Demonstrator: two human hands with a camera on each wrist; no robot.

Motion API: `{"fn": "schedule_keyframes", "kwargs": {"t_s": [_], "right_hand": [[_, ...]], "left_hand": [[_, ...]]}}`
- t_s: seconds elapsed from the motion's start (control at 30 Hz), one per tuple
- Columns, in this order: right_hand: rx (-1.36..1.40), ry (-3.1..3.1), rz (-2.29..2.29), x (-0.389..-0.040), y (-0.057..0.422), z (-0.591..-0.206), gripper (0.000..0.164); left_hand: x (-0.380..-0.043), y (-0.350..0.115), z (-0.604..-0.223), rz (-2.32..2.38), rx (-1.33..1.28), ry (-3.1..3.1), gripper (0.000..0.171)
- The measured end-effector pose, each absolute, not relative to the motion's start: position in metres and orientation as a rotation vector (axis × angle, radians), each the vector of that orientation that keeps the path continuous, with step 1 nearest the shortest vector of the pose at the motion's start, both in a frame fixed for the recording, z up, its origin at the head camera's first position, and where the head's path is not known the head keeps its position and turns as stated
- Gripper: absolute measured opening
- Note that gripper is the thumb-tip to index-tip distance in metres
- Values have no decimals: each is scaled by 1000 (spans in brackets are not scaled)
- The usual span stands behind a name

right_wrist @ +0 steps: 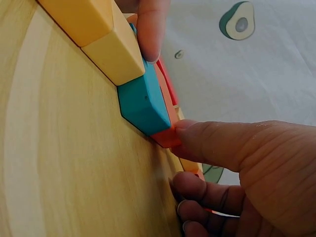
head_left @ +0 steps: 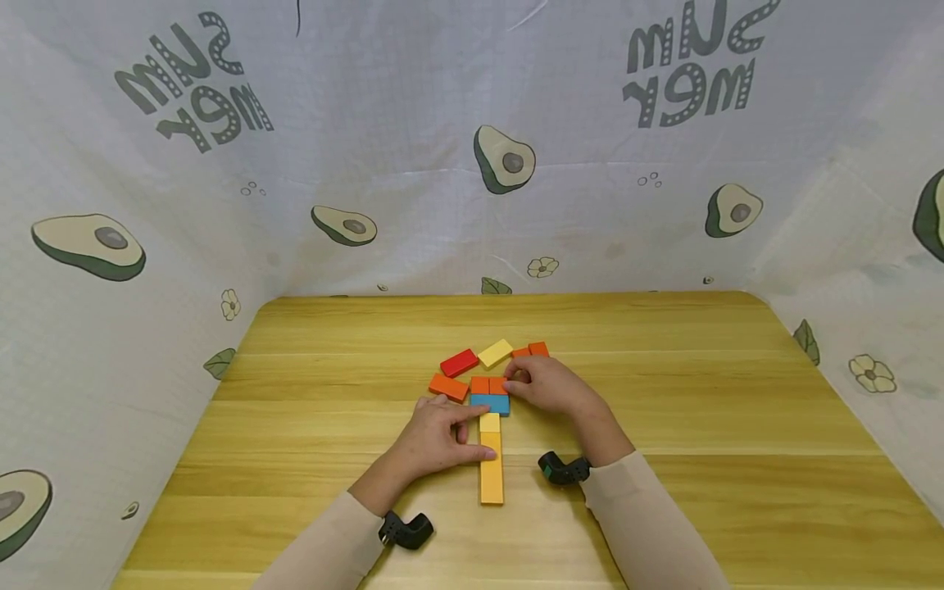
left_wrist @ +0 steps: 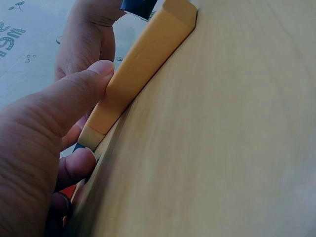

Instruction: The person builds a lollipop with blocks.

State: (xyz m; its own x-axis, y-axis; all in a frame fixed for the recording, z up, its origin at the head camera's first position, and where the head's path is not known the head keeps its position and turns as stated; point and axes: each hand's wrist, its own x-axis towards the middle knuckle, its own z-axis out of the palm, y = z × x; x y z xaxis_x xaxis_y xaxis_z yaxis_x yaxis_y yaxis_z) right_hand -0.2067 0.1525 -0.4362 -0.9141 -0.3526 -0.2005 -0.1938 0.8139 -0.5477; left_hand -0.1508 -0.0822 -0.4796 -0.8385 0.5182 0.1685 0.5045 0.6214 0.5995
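Observation:
A flat row of blocks lies on the table: a long amber block [head_left: 491,485], a short pale yellow block [head_left: 490,423], a blue block [head_left: 500,404], then two small orange blocks side by side. My left hand [head_left: 431,434] rests its thumb on the long block's left side, also seen in the left wrist view. Its extended index finger reaches the blue block's near edge. My right hand [head_left: 556,385] holds the right orange block [head_left: 497,385] at its outer end between thumb and index finger. In the right wrist view the thumb [right_wrist: 212,140] partly hides that index finger.
Around the row's far end curve an orange block [head_left: 448,387], a red block [head_left: 460,362], a yellow block [head_left: 495,354] and two orange blocks [head_left: 539,349], partly behind my right hand. The wooden table [head_left: 332,344] ends at a patterned cloth [head_left: 413,164].

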Motion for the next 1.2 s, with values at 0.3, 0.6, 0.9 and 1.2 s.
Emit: {"fn": "schedule_keyframes", "kwargs": {"t_s": [0.3,0.6,0.9,1.2], "right_hand": [[-403,2705,-770,-206,153,-438,16],[-404,2708,-763,-206,152,-437,16],[-399,2722,-765,-205,153,-436,17],[-289,2828,-859,-210,152,-434,27]], "left_hand": [[-150,-83,-480,1023,909,2815,68],[-150,-83,-483,1011,889,2813,68],[-150,-83,-483,1000,901,2821,67],[-151,-83,-480,989,904,2828,68]]}}
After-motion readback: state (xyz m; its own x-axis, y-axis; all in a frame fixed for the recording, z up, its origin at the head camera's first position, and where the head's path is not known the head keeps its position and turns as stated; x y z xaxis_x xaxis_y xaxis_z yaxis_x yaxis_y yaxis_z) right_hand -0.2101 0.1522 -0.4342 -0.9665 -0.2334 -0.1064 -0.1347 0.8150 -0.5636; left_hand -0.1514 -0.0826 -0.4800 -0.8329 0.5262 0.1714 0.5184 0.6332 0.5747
